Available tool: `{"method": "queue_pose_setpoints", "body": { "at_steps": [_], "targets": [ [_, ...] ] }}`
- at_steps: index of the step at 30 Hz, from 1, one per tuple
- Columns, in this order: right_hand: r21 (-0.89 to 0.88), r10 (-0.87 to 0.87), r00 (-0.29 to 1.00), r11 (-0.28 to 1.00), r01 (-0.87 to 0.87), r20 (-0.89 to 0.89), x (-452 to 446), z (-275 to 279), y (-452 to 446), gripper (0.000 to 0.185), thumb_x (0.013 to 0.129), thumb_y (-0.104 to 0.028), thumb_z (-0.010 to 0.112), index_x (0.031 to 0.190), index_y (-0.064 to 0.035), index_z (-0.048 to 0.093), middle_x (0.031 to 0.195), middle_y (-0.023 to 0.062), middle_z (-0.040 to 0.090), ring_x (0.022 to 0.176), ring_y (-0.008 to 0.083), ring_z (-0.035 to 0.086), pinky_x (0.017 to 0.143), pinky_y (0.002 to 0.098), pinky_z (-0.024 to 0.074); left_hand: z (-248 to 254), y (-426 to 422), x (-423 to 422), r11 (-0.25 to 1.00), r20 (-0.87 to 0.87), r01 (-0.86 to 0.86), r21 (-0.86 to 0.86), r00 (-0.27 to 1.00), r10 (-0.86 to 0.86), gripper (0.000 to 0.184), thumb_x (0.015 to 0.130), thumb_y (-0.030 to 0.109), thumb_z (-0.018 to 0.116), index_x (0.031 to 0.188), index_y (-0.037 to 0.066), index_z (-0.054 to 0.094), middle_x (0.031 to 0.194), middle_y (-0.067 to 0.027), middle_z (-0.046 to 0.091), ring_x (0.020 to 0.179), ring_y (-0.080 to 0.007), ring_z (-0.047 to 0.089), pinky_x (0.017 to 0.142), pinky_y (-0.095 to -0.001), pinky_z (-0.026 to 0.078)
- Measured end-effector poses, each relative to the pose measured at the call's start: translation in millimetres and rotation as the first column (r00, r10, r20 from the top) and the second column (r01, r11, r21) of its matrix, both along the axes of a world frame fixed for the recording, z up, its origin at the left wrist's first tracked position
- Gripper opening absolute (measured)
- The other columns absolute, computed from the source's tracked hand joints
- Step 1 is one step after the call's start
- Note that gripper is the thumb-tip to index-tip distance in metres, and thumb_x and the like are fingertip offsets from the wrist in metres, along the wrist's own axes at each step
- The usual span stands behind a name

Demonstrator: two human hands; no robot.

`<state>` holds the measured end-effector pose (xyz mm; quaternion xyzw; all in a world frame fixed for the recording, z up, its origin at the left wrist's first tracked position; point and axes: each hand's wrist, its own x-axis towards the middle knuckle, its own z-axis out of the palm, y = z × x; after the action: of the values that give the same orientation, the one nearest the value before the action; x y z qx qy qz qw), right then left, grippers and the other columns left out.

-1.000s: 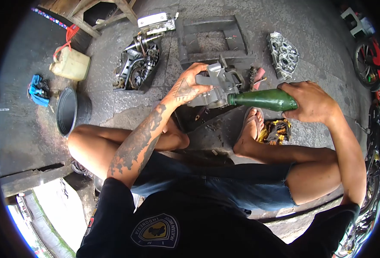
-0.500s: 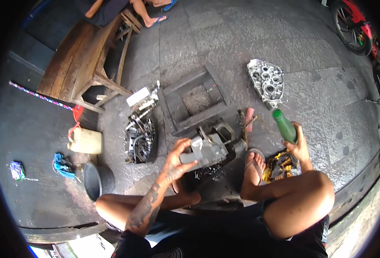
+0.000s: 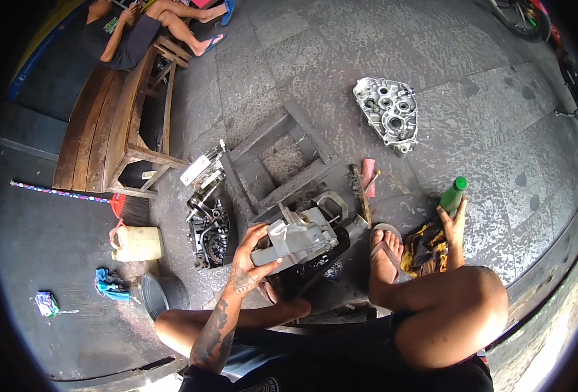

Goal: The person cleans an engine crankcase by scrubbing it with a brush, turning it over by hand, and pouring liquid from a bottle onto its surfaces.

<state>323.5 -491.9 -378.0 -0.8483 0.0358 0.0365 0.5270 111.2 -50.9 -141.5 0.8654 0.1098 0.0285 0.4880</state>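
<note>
My left hand [image 3: 246,258] is closed on the near left side of a grey metal engine casing [image 3: 302,236], held in front of me between my feet. Below the casing sits a dark pan [image 3: 331,269] with wet, shiny contents, partly hidden. Over on the right, my right hand [image 3: 456,227] has its fingers round the lower part of a green bottle [image 3: 454,193]. The bottle is nearly upright; I cannot tell whether its base rests on the floor. A black and yellow cloth [image 3: 425,248] lies beside that hand.
A silver engine case half [image 3: 388,114] lies ahead on the floor. A wooden frame [image 3: 286,189], brush [image 3: 361,196] and engine block [image 3: 210,235] are nearer. Left are a jerrycan [image 3: 138,244], bucket [image 3: 165,294] and bench [image 3: 99,130], where another person [image 3: 135,39] sits.
My right hand has brought the green bottle lower and tipped it from leaning left to nearly upright. My left hand still grips the casing. The camera view has turned.
</note>
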Motion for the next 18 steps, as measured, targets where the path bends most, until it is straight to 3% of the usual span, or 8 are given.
{"method": "queue_pose_setpoints", "body": {
  "at_steps": [2, 5, 8, 9, 11, 12, 14, 18],
  "targets": [
    [-0.075, -0.042, 0.996, 0.996, 0.048, 0.077, -2, -2, 1, 0.093, 0.083, -0.026, 0.081, 0.153, -0.0007, 0.024, 0.143, 0.0269, 0.047, 0.132, 0.0366, 0.047, 0.109, 0.042, 0.0376, -4, 0, 0, 1.0, -0.006, -0.017, 0.019, 1.0, 0.017, 0.064, 0.069, 0.01, 0.083, 0.127, -0.002, 0.056, 0.131, -0.017, 0.055, 0.124, -0.0292, 0.054, 0.107, -0.0361, 0.039],
    [0.054, -0.003, 1.0, 0.999, 0.001, 0.028, -8, 0, -2, 0.093, 0.083, -0.031, 0.081, 0.152, -0.0004, 0.026, 0.139, 0.0261, 0.052, 0.129, 0.035, 0.05, 0.106, 0.044, 0.0401, -6, -2, 0, 0.998, -0.047, -0.003, 0.062, 0.999, 0.006, 0.065, 0.069, 0.01, 0.083, 0.127, -0.001, 0.056, 0.131, -0.0164, 0.056, 0.124, -0.0296, 0.054, 0.107, -0.0361, 0.039],
    [0.058, 0.024, 1.0, 0.998, -0.024, -0.015, -19, 47, 4, 0.095, 0.083, -0.031, 0.08, 0.153, -0.0007, 0.023, 0.144, 0.0254, 0.046, 0.132, 0.0355, 0.046, 0.108, 0.0449, 0.0388, -6, -4, -1, 0.999, -0.086, -0.014, 0.048, 0.996, 0.018, 0.065, 0.069, 0.009, 0.082, 0.128, -0.001, 0.057, 0.13, -0.0161, 0.056, 0.124, -0.0295, 0.054, 0.107, -0.036, 0.039],
    [0.056, 0.023, 1.0, 0.998, -0.023, -0.014, -21, 30, 0, 0.095, 0.083, -0.031, 0.08, 0.153, -0.0007, 0.023, 0.144, 0.0254, 0.046, 0.132, 0.0355, 0.046, 0.108, 0.0449, 0.0388, -6, -4, 0, 0.999, -0.1, -0.006, 0.054, 0.995, 0.012, 0.065, 0.068, 0.009, 0.082, 0.128, -0.001, 0.057, 0.13, -0.016, 0.056, 0.124, -0.0293, 0.054, 0.107, -0.0359, 0.039],
    [0.009, -0.222, 0.917, 0.973, 0.232, 0.333, -33, -16, -9, 0.099, 0.082, -0.031, 0.081, 0.155, -0.0015, 0.021, 0.152, 0.0243, 0.036, 0.139, 0.0382, 0.037, 0.112, 0.0452, 0.0341, -3, -4, -1, 0.999, -0.08, 0.002, 0.041, 0.997, 0.002, 0.065, 0.068, 0.009, 0.082, 0.128, -0.001, 0.057, 0.13, -0.0161, 0.056, 0.124, -0.029, 0.054, 0.107, -0.0359, 0.039],
    [0.191, -0.306, 0.899, 0.948, 0.256, 0.315, -41, 0, -8, 0.104, 0.083, -0.034, 0.081, 0.157, -0.0033, 0.015, 0.159, 0.0223, 0.023, 0.145, 0.0407, 0.025, 0.117, 0.0463, 0.0266, -2, -4, -4, 0.999, -0.064, 0.005, 0.032, 0.998, -0.003, 0.065, 0.068, 0.009, 0.082, 0.128, -0.001, 0.057, 0.129, -0.0162, 0.056, 0.124, -0.0286, 0.054, 0.107, -0.036, 0.039],
    [0.337, -0.478, 0.852, 0.855, 0.395, 0.214, -66, 45, 7, 0.103, 0.087, -0.037, 0.075, 0.159, -0.0059, 0.009, 0.16, 0.0226, 0.024, 0.145, 0.0365, 0.028, 0.118, 0.0489, 0.0237, 6, -1, -8, 0.999, -0.042, -0.002, 0.037, 0.999, 0.004, 0.065, 0.068, 0.008, 0.081, 0.128, -0.001, 0.058, 0.129, -0.016, 0.056, 0.123, -0.028, 0.054, 0.107, -0.0362, 0.039],
    [0.363, -0.563, 0.812, 0.797, 0.483, 0.154, -112, 64, 23, 0.079, 0.085, -0.025, 0.074, 0.147, -0.0044, 0.029, 0.14, 0.0192, 0.043, 0.13, 0.0326, 0.043, 0.108, 0.0429, 0.0342, 28, 2, -14, 0.998, -0.085, -0.052, -0.029, 0.995, 0.049, 0.067, 0.066, 0.007, 0.08, 0.128, -0.001, 0.058, 0.129, -0.0148, 0.055, 0.124, -0.0266, 0.053, 0.107, -0.0355, 0.037]
  ]
}}
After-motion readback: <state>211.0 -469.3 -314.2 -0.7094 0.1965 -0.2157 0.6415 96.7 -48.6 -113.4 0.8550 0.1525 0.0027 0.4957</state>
